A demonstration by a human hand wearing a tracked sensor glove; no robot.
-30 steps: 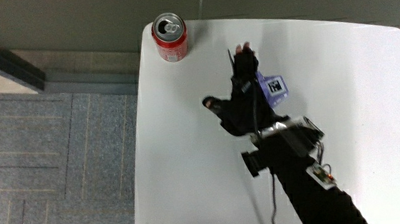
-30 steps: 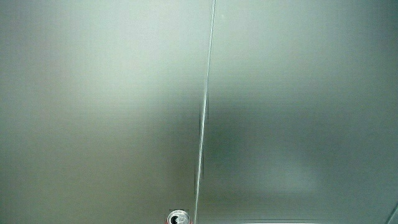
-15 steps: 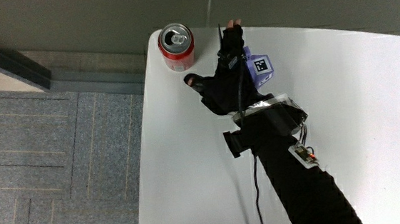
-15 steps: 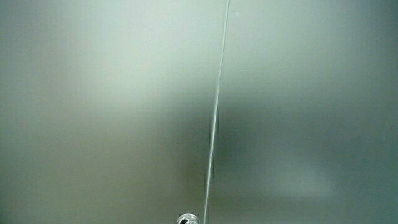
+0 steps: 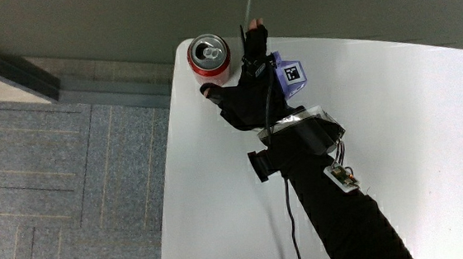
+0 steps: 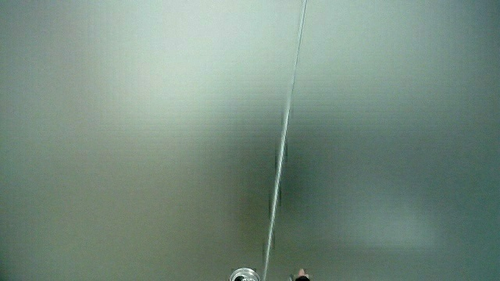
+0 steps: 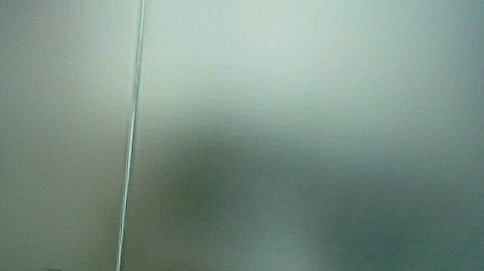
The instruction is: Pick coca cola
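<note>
A red Coca-Cola can (image 5: 208, 55) with a silver top stands upright at the corner of the white table (image 5: 413, 123). The hand (image 5: 236, 73) is right beside the can, fingers spread. The thumb (image 5: 208, 91) lies just nearer to the person than the can, and the other fingers (image 5: 253, 38) stretch along the can's side. Nothing is clasped. The patterned cube (image 5: 292, 73) sits on the hand's back. Both side views show mostly a pale wall. Only the can's top (image 6: 244, 275) and a fingertip (image 6: 301, 276) peek in at the edge of a side view.
The can stands close to two table edges, with grey carpet floor (image 5: 61, 176) below them. A cable (image 5: 290, 224) runs along the forearm (image 5: 337, 212), which crosses the table's middle.
The hand has travelled away from the person across the table to the can. Its thumb and fingers now flank the can, which has not moved.
</note>
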